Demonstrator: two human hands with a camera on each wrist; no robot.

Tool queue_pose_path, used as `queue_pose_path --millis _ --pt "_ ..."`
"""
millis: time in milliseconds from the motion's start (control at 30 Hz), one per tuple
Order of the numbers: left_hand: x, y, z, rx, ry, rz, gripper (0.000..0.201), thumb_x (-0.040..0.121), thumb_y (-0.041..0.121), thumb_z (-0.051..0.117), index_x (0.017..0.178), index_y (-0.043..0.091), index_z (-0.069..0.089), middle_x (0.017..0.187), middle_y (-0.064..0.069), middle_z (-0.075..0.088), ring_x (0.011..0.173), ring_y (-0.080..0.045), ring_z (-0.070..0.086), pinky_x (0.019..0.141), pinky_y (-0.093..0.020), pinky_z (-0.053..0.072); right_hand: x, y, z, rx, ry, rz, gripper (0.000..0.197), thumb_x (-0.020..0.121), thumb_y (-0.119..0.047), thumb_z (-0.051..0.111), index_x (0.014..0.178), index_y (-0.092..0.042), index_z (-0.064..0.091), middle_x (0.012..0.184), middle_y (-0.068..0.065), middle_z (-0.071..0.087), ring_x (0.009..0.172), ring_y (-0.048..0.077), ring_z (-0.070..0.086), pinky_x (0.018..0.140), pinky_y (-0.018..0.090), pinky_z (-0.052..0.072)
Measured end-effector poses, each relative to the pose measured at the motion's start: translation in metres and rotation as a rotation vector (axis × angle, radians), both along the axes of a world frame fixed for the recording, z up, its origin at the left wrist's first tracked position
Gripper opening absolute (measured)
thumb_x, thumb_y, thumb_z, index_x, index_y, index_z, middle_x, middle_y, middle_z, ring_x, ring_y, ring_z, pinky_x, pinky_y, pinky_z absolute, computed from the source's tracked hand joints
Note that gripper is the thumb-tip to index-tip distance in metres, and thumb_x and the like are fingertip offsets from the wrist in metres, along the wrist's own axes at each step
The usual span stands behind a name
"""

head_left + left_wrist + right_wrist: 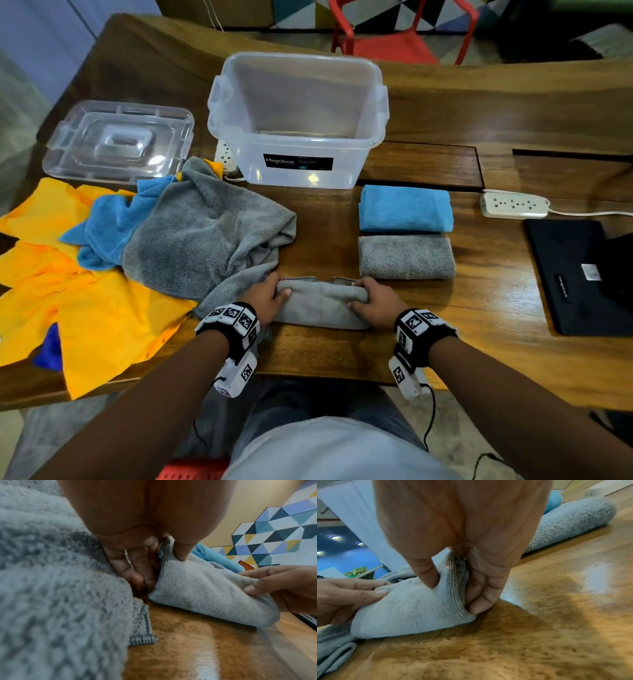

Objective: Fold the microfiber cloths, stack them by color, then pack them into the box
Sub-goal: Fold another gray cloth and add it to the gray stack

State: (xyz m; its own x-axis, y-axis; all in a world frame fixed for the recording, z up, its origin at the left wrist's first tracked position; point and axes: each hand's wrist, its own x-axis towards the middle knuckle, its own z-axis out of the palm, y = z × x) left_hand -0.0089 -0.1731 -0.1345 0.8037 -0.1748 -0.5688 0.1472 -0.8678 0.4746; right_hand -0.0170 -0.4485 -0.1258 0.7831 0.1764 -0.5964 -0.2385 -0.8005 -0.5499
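We pinch the half-folded grey cloth (320, 305), left hand (265, 298) and right hand (375, 303) at opposite ends; the folded grey cloth (406, 257) lies nearer our right.

Only one readable text from my feed: "Megabox" in white letters on a black label (298, 162), stuck to the front wall of the clear plastic box (370, 102). Smaller white lines sit beside the word on the same label, plus a small blue patch with characters under them, all too small for me to read. A white sticker (591, 272) and a short line of print (561, 286) sit on the black flat item (565, 260) at the right; both illegible. My wrist bands (236, 317) carry black-and-white square code markers, no letters. Wrist views show no text.
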Motion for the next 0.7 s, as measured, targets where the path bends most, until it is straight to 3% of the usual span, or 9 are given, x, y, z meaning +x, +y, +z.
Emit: queue_pose_path --millis 100,233,300,433,567,700 --pt "0.005 0.000 -0.008 0.020 -0.014 0.003 0.035 0.102 0.041 0.040 0.125 0.014 0.042 0.113 -0.013 0.063 0.099 -0.031 0.061 0.073 -0.032 0.042 0.002 -0.003 -0.005 -0.009 -0.011 -0.065 0.045 0.094 -0.037 0.064 0.128 -0.017 0.044 0.119 0.009 0.063 0.108 0.028 0.061 0.082 0.030 0.045" --pt "0.010 0.001 -0.011 0.037 -0.001 0.017 0.037 0.103 0.037 0.036 0.129 0.011 0.041 0.120 -0.016 0.061 0.106 -0.033 0.059 0.085 -0.037 0.047 0.003 0.000 -0.008 -0.008 -0.031 -0.099 0.042 0.098 -0.035 0.058 0.130 -0.016 0.040 0.122 0.011 0.063 0.109 0.030 0.061 0.088 0.036 0.049" --pt "0.010 -0.001 -0.010 0.032 -0.014 0.015 0.034 0.104 0.034 0.035 0.131 0.014 0.041 0.119 -0.015 0.061 0.105 -0.033 0.060 0.085 -0.037 0.048 0.003 0.002 -0.010 -0.015 -0.053 -0.116 0.043 0.099 -0.034 0.057 0.134 -0.017 0.040 0.122 0.011 0.064 0.110 0.031 0.062 0.090 0.036 0.049" --pt "0.009 -0.005 -0.013 0.058 -0.076 -0.074 0.027 0.102 0.039 0.034 0.119 0.020 0.044 0.105 -0.012 0.061 0.097 -0.031 0.059 0.079 -0.041 0.051 0.003 0.004 -0.014 -0.045 -0.062 -0.095 0.035 0.098 -0.037 0.057 0.128 -0.021 0.050 0.113 0.009 0.068 0.104 0.029 0.064 0.086 0.035 0.052" --pt "0.008 -0.005 -0.016 0.103 -0.132 -0.059 0.027 0.102 0.038 0.036 0.112 0.017 0.050 0.119 -0.011 0.046 0.099 -0.030 0.054 0.085 -0.041 0.050 0.001 0.003 -0.013 -0.090 -0.151 -0.077 0.026 0.097 -0.041 0.055 0.113 -0.022 0.060 0.101 0.005 0.069 0.095 0.025 0.065 0.080 0.035 0.053" --pt "0.015 -0.008 -0.017 0.140 -0.107 -0.057 0.033 0.103 0.038 0.032 0.112 0.014 0.052 0.124 -0.013 0.043 0.102 -0.033 0.055 0.090 -0.046 0.049 0.000 0.003 -0.010 -0.177 -0.219 -0.009 0.031 0.100 -0.043 0.048 0.114 -0.019 0.062 0.106 0.006 0.061 0.099 0.025 0.060 0.082 0.035 0.048"
